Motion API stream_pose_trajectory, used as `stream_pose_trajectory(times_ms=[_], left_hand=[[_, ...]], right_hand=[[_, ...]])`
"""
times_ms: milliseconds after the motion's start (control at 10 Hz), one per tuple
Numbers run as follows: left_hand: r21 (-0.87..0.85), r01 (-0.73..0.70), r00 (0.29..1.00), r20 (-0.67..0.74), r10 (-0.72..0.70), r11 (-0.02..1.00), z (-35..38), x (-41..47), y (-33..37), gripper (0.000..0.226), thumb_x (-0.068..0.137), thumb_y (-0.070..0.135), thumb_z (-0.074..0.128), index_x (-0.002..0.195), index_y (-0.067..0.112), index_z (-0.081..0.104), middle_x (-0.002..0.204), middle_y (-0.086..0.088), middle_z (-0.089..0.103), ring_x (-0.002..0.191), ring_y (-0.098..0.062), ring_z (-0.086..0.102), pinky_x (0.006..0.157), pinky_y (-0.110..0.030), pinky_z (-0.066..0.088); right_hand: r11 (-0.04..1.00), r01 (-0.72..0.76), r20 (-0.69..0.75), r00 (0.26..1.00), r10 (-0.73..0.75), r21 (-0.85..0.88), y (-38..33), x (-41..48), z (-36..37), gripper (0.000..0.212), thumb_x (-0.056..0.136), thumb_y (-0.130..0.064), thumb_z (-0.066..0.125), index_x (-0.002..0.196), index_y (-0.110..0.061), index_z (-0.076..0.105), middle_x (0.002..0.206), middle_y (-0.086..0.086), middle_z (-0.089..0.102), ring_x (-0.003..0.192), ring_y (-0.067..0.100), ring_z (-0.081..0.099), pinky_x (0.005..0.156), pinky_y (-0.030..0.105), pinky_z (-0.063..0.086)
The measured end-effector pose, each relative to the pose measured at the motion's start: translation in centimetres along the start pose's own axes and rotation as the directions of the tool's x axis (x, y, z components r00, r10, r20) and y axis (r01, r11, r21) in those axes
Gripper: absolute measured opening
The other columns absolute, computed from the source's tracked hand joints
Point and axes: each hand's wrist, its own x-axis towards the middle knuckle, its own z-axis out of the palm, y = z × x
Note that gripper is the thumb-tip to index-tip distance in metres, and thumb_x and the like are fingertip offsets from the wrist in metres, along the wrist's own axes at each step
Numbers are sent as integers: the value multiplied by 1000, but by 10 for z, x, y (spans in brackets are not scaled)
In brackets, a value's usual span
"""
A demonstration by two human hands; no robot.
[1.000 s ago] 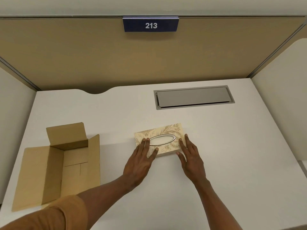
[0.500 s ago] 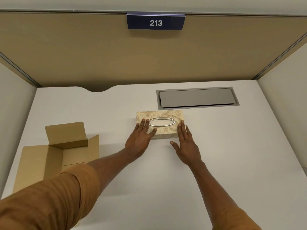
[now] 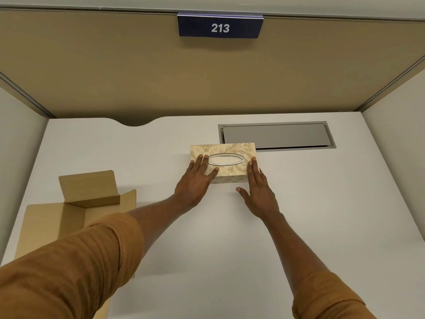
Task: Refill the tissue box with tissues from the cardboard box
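Note:
The tissue box, beige with a leaf pattern and an oval slot on top, lies flat on the white desk just in front of the grey hatch. My left hand rests flat on its left half, fingers spread beside the slot. My right hand lies flat with its fingertips on the box's right end. Neither hand grips it. The brown cardboard box stands open at the left of the desk; no tissues show in the part I see, and my left sleeve hides its near end.
A grey cable hatch is set into the desk right behind the tissue box. Tan partition walls close off the back and both sides, with a blue sign "213" on top. A notch is cut in the desk's back edge.
Both hands have slid the tissue box away from me, from mid-desk up to the hatch, and squared it with the desk edge. The cardboard box has not moved.

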Motion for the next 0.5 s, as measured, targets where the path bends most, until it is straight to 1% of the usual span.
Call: stream_pose_trajectory(times_ms=[100, 200, 300, 400, 500], left_hand=[[-11, 9, 1000, 3, -9, 1000, 4, -1, 1, 64, 110, 1, 41, 169, 22, 28, 178, -27, 9, 167, -44, 5, 135, -52, 13], [-26, 13, 1000, 14, -13, 1000, 0, 0, 1, 70, 106, 1, 51, 169, 23, 29, 178, -26, 9, 167, -43, 6, 135, -52, 14], [-43, 7, 1000, 13, -7, 999, -3, -2, 0, 80, 98, 6, 66, 168, 18, 29, 179, -25, 6, 167, -42, 7, 135, -52, 16], [-86, 75, 995, -52, -79, 993, -15, -18, 1, 81, 96, 16, 70, 165, 1, 29, 177, -30, 9, 165, -45, 16, 132, -50, 25], [-98, 158, 976, -134, -170, 983, -20, -33, -3, 88, 95, 22, 74, 164, -6, 26, 175, -33, 10, 164, -47, 18, 130, -51, 29]], right_hand=[[1000, 2, -2, 1000, -2, 3, 1, -1, 3, 94, 109, -49, 56, 174, -17, -3, 184, -3, -11, 169, 35, 13, 113, 55, 53], [1000, -1, 11, 1000, 1, -16, 0, -1, 2, 94, 109, -50, 56, 174, -16, -3, 184, -1, -11, 169, 36, 12, 123, 55, 44], [992, -19, 7, 1000, 20, -126, 0, 0, 3, 94, 108, -56, 50, 174, -14, -2, 184, 5, -12, 169, 37, 8, 129, 56, 33], [985, -44, -60, 998, 34, -170, -11, -4, -3, 94, 107, -56, 52, 174, -10, 5, 183, 14, -8, 170, 38, 5, 132, 54, 25], [988, -51, -175, 984, 25, -143, -26, -5, -4, 92, 105, -50, 60, 173, -6, 15, 182, 21, -2, 170, 40, 6, 132, 53, 25]])
